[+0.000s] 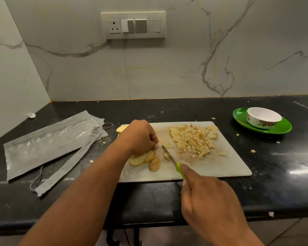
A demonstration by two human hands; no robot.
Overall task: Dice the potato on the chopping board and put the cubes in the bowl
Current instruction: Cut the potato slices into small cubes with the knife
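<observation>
A: Where does the potato stand?

B: Most of it is cut. A heap of potato cubes lies on the far right part of the white chopping board, which sits on the black surface. Several uncut slices lie fanned at the near left of the board, with a skin-on end piece just beside them. Another piece rests at the board's far left corner.

A: And the hands?

B: The left hand is curled over the slices, its grip clamped down on the stack, fingertips close to the blade. The right hand has its grip closed around the green handle of a small knife, index finger stretched along the top of it. The blade points away and to the left, tip just beside the left fingertips, with a few small cut bits lying against it.

A: The bowl?

B: The white bowl with a floral outside stands on a green plate, to the right of the board and well apart from it. I see nothing in the part of its inside that shows.

A: Anything strayed?

B: A few loose cubes lie on the surface right of the board, and one to the left.

A: What else?

B: Grey plastic packaging lies flat at the left, and a switch panel is set in the marble wall behind
</observation>
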